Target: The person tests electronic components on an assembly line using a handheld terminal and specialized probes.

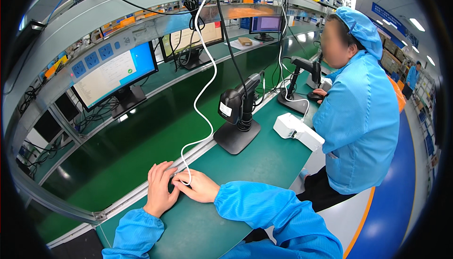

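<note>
Both my hands meet low over the green workbench (236,169), near its metal edge rail. In my right hand (200,186) the fingers close round the lower end of a white cable (210,91), which hangs from above; its tip is hidden in the grip. My left hand (159,190) is beside it, fingers stretched out and thumb near the right fingertips. Whether it also touches the cable end cannot be made out. Beyond the hands a black handheld scanner (231,105) rests in its stand.
To the right lies a white block-shaped device (298,130). A co-worker (361,117) in blue sits there, a hand on a black mouse (315,96) near a second scanner stand (295,98). A green conveyor belt (127,141) runs behind the rail, with monitors (120,72) beyond.
</note>
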`<state>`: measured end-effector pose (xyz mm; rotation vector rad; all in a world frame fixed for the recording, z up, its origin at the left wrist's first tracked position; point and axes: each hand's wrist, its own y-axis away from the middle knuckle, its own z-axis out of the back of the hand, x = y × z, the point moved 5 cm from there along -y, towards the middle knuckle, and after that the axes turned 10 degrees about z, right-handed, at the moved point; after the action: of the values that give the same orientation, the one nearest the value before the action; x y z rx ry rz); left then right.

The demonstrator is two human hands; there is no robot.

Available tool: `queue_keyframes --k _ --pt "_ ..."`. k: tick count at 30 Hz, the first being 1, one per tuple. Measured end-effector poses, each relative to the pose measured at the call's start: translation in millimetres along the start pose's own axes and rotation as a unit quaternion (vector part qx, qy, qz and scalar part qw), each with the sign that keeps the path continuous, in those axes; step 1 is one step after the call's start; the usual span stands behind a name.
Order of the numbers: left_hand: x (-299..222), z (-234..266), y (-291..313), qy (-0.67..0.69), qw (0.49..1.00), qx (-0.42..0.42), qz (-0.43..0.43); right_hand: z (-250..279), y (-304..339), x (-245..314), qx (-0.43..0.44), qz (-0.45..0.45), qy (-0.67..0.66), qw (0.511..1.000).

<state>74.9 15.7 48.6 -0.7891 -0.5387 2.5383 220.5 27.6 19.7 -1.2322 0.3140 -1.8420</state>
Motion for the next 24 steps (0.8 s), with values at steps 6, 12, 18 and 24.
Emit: queue_keyframes --k 6,12,18,24 --pt "3 3 4 0.002 1.0 -0.018 -0.019 3 -2 7 0.002 -0.009 0.004 1.0" --pt "-2 4 3 0.013 1.0 -0.007 -0.023 7 2 10 -0.009 -0.024 -0.013 1.0" --pt "0 9 5 0.024 0.999 -0.016 -0.019 4 0 11 -0.013 -0.018 -0.015 1.0" --pt "2 8 1 0.028 0.999 -0.018 -0.018 7 -2 9 -0.034 -0.023 -0.013 0.999"
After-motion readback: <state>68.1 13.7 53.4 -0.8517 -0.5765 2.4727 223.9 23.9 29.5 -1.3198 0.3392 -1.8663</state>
